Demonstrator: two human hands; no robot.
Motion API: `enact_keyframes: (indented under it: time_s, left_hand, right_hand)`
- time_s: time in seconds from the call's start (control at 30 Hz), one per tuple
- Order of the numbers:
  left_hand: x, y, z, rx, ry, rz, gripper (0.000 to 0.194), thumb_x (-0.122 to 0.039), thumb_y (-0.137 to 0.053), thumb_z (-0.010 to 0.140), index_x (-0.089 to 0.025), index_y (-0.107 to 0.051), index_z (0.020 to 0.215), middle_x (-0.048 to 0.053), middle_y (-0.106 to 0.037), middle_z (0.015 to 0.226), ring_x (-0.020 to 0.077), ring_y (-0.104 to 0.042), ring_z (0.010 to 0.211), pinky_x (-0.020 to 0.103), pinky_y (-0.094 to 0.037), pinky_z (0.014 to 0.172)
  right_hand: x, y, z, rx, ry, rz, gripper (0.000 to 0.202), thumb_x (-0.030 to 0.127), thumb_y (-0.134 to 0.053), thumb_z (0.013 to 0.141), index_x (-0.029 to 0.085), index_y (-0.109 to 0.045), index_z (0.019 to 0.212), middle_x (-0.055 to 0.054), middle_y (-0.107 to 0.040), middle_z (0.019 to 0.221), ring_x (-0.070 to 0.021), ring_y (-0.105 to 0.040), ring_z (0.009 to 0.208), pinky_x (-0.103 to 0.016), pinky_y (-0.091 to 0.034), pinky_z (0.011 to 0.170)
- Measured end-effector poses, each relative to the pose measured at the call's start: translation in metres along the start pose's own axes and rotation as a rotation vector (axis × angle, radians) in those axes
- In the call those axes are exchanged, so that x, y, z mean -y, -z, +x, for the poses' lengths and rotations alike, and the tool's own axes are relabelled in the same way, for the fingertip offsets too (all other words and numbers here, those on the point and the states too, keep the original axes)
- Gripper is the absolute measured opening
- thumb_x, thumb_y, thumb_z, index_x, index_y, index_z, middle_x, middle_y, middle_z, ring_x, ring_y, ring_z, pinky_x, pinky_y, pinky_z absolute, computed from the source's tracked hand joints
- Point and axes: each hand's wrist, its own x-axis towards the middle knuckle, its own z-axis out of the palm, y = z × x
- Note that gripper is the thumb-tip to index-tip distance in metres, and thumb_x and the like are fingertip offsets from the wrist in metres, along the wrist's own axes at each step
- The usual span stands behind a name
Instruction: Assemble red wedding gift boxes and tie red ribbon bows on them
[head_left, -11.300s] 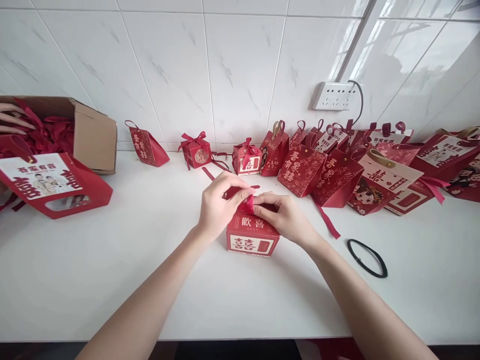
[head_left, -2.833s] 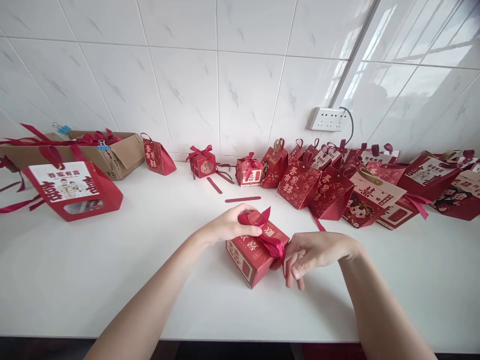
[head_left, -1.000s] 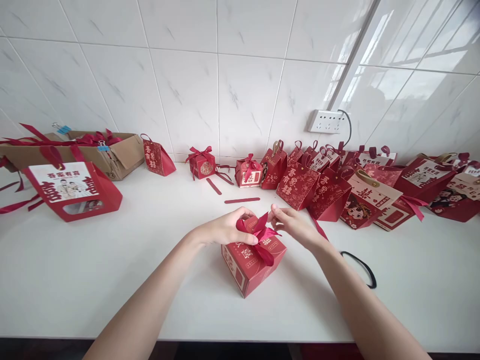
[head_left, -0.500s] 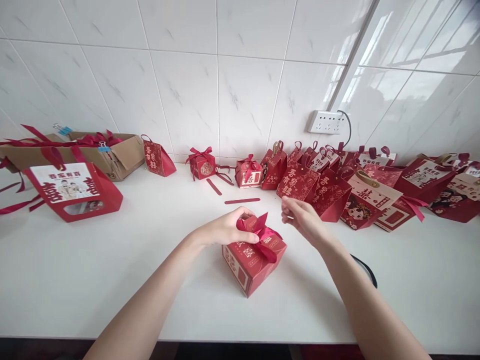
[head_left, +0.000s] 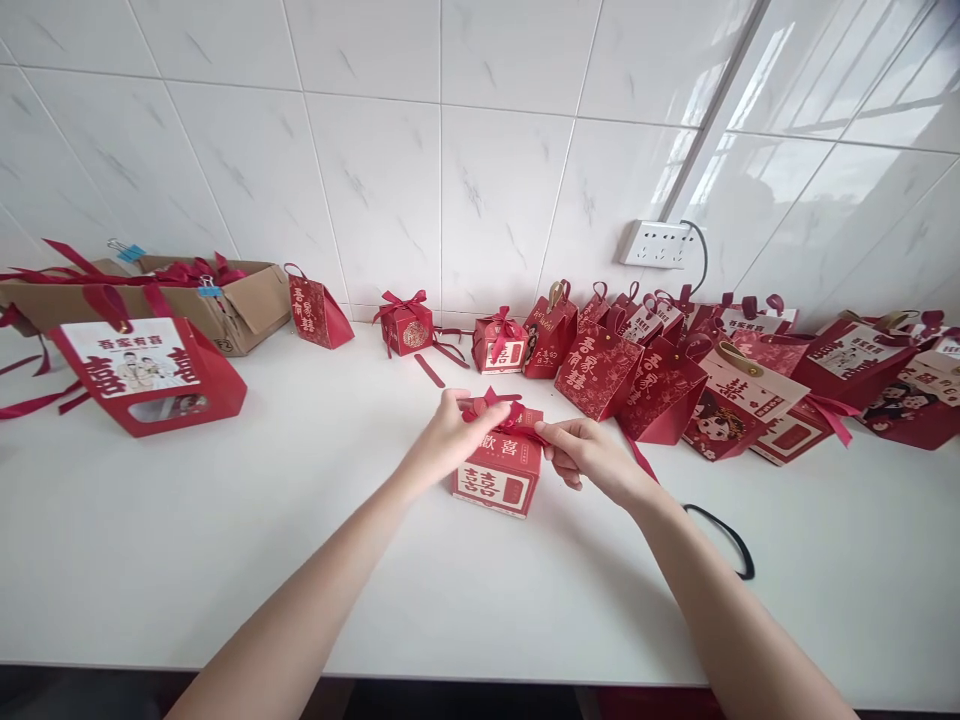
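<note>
Red gift box (head_left: 496,488) sits on a white table (head_left: 480,600) between the left hand (head_left: 448,437) and right hand (head_left: 589,455), neither clearly nearer, its long front edge running left to right. Half curled, the left hand reaches over its top left, grip hidden; the right hand, nearly closed, pinches the red ribbon (head_left: 523,431) at the right edge.

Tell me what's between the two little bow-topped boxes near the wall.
Dark red ribbon lies between the box with the round gold emblem and the white-labelled box, as the head view shows.
</note>
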Motion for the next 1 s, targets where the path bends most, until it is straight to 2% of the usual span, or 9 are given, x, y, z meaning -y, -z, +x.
enact_keyframes:
  time_s: [0.1,0.2,0.3,0.43,0.6,0.77,1.0]
  left_hand:
    - [-0.001,0.022,0.009,0.023,0.032,0.007,0.056,-0.069,-0.048,0.07,-0.018,-0.051,0.092,0.007,-0.059,0.099,0.0207,-0.057,0.083,0.028,-0.041,0.064]
    - [-0.004,0.036,0.011,0.201,0.049,0.037,0.05,-0.066,-0.052,0.069,-0.016,-0.055,0.077,0.005,-0.059,0.082,0.0165,-0.054,0.07,0.026,-0.037,0.058]
    - [-0.007,0.037,0.008,0.318,-0.016,0.035,0.04,-0.055,-0.059,0.069,-0.016,-0.055,0.075,0.004,-0.06,0.08,0.0155,-0.054,0.071,0.026,-0.037,0.06]
    - [-0.008,0.034,0.005,0.359,-0.079,-0.05,0.03,-0.044,-0.062,0.071,-0.016,-0.054,0.077,0.003,-0.059,0.08,0.0139,-0.053,0.071,0.026,-0.037,0.063]
    - [-0.005,0.033,0.007,0.323,-0.133,-0.119,0.025,-0.038,-0.063,0.071,-0.016,-0.051,0.07,0.0,-0.053,0.071,0.011,-0.049,0.065,0.026,-0.037,0.064]
    - [-0.004,0.028,0.007,0.241,-0.191,-0.224,0.023,-0.031,-0.065,0.069,-0.015,-0.049,0.064,0.0,-0.054,0.074,0.0078,-0.046,0.06,0.024,-0.035,0.059]
    - [-0.003,0.025,0.006,0.217,-0.233,-0.181,0.022,-0.033,-0.062,0.072,-0.017,-0.049,0.066,-0.005,-0.044,0.048,0.0068,-0.037,0.047,0.022,-0.029,0.047]
  right_hand:
    - [0.002,0.003,-0.001,0.02,0.012,0.091,0.049,0.059,-0.059,0.073,0.019,-0.037,0.055,0.006,-0.032,0.049,-0.0063,-0.03,0.043,-0.021,-0.027,0.039]
    - [0.004,0.003,-0.002,0.02,0.003,0.14,0.05,0.059,-0.061,0.071,0.02,-0.035,0.055,0.006,-0.03,0.05,-0.0068,-0.031,0.045,-0.021,-0.026,0.038]
    - [0.003,0.004,-0.002,0.033,0.0,0.143,0.05,0.061,-0.058,0.072,0.019,-0.037,0.056,0.007,-0.027,0.051,-0.0062,-0.028,0.045,-0.021,-0.026,0.039]
    - [0.001,0.005,-0.002,0.057,0.015,0.097,0.047,0.058,-0.059,0.073,0.018,-0.041,0.057,0.007,-0.028,0.05,-0.0055,-0.026,0.044,-0.021,-0.028,0.04]
    - [0.002,0.006,-0.001,0.088,0.046,0.089,0.043,0.053,-0.064,0.071,0.018,-0.042,0.058,0.006,-0.037,0.05,-0.0058,-0.03,0.044,-0.021,-0.03,0.04]
    - [0.001,0.007,-0.002,0.1,0.074,0.087,0.044,0.054,-0.062,0.073,0.018,-0.041,0.058,0.007,-0.035,0.049,-0.0057,-0.03,0.044,-0.02,-0.03,0.038]
    - [0.001,0.008,-0.001,0.083,0.104,0.068,0.043,0.053,-0.059,0.077,0.017,-0.045,0.057,0.007,-0.032,0.047,-0.0053,-0.029,0.042,-0.02,-0.031,0.037]
